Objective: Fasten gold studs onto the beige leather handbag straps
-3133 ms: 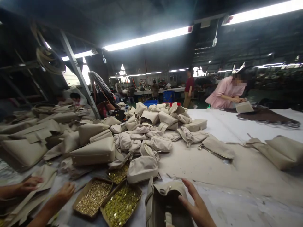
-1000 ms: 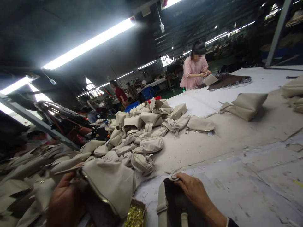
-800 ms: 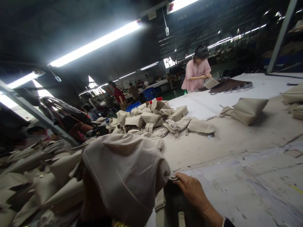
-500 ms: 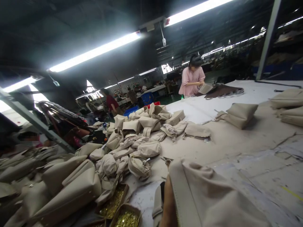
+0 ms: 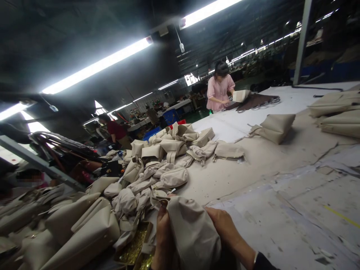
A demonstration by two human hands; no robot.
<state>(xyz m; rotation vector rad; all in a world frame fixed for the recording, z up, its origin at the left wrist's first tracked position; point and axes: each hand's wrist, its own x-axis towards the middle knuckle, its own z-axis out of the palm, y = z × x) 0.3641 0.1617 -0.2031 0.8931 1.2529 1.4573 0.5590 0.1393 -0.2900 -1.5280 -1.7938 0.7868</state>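
Two hands grip one beige pouch (image 5: 192,232) at the bottom centre of the frame: the left hand (image 5: 164,240) is clasped along its left edge, and the right hand (image 5: 229,234) is closed over its right side. Just left of them sits a tray of brass fittings (image 5: 135,245), with a heap of beige bags (image 5: 157,165) beyond on the worktable (image 5: 295,195). Upper right, a person in pink (image 5: 219,92) stands at the table's far end.
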